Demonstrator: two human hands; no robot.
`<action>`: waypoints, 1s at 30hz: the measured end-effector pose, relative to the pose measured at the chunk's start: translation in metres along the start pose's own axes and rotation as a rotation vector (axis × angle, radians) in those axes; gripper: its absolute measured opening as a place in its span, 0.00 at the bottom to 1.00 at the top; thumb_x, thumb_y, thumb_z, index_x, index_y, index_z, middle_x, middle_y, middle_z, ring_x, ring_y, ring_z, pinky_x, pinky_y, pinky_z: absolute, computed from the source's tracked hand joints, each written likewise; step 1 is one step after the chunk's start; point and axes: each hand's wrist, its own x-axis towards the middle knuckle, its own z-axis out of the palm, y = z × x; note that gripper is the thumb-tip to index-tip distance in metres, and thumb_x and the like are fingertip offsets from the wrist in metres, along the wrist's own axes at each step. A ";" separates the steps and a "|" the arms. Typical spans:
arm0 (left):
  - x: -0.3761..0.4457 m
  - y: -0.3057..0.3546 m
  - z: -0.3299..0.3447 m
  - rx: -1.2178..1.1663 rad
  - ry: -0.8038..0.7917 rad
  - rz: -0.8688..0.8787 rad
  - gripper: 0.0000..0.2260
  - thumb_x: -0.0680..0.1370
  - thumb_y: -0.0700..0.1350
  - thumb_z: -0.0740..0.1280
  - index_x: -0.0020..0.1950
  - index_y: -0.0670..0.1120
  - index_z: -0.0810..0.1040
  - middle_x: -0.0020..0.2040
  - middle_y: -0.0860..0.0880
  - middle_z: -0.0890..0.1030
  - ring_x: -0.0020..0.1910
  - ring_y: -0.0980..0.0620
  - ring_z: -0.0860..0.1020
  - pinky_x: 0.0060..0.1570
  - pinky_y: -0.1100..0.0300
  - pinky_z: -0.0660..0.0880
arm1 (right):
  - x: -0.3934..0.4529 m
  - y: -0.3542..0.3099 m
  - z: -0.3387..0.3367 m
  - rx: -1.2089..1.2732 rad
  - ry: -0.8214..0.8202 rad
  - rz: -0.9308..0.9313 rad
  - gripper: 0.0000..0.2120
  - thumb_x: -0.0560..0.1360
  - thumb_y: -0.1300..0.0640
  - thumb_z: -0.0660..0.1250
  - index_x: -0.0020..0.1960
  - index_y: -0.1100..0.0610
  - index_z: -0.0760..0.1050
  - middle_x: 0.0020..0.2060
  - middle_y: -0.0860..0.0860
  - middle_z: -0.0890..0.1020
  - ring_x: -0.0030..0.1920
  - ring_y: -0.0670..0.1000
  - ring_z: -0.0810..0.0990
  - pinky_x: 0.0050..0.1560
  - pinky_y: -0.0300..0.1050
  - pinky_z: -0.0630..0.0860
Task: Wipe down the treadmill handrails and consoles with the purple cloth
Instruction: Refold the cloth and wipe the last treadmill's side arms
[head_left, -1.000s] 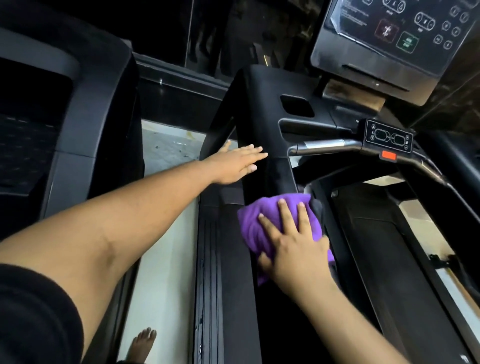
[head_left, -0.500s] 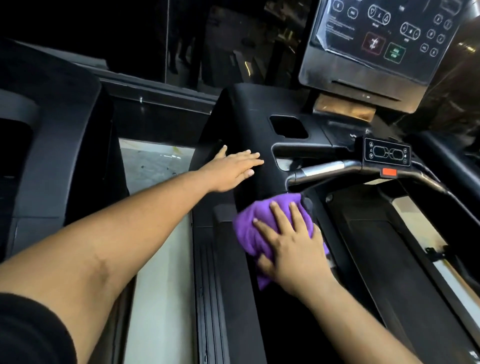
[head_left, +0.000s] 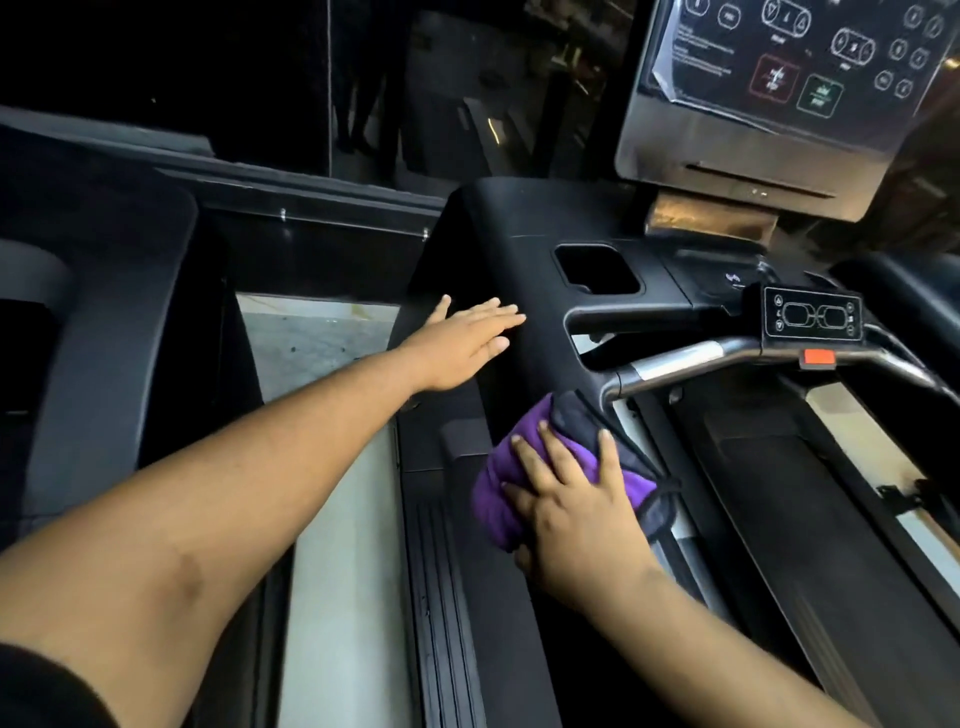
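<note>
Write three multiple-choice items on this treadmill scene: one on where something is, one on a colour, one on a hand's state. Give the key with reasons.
1. Where does the left hand rest?
A. On the black upright housing
B. On the screen
C. On the belt

2. What colour is the tab under the small control pad on the silver handlebar?
A. Green
B. Orange-red
C. Blue

3. How does the right hand lie on the purple cloth?
A. Clenched in a fist
B. Lifted clear of it
C. Fingers spread flat, pressing it

Key: 1 A, its straight fingers lie on the dark housing. 2 B, the tab shows orange-red. 3 C, the fingers fan out over the cloth.
</note>
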 end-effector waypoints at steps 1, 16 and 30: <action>0.003 -0.005 -0.001 0.025 -0.012 -0.013 0.22 0.88 0.53 0.52 0.82 0.56 0.59 0.83 0.57 0.58 0.83 0.58 0.50 0.79 0.38 0.41 | -0.006 0.005 0.001 0.076 0.064 0.026 0.33 0.71 0.34 0.66 0.75 0.41 0.71 0.82 0.50 0.59 0.82 0.57 0.50 0.70 0.82 0.46; 0.063 -0.031 -0.030 0.199 -0.063 0.011 0.23 0.87 0.55 0.52 0.83 0.54 0.58 0.84 0.56 0.54 0.83 0.57 0.49 0.78 0.33 0.44 | 0.055 0.046 -0.001 0.239 0.121 0.109 0.35 0.66 0.30 0.60 0.72 0.37 0.73 0.80 0.52 0.64 0.79 0.62 0.61 0.67 0.76 0.65; 0.175 -0.099 -0.054 -0.020 -0.026 0.172 0.23 0.87 0.53 0.56 0.82 0.53 0.61 0.84 0.56 0.56 0.83 0.57 0.51 0.79 0.34 0.45 | 0.183 0.082 -0.021 0.288 0.063 0.212 0.38 0.69 0.28 0.55 0.78 0.34 0.60 0.83 0.49 0.52 0.82 0.59 0.50 0.74 0.75 0.49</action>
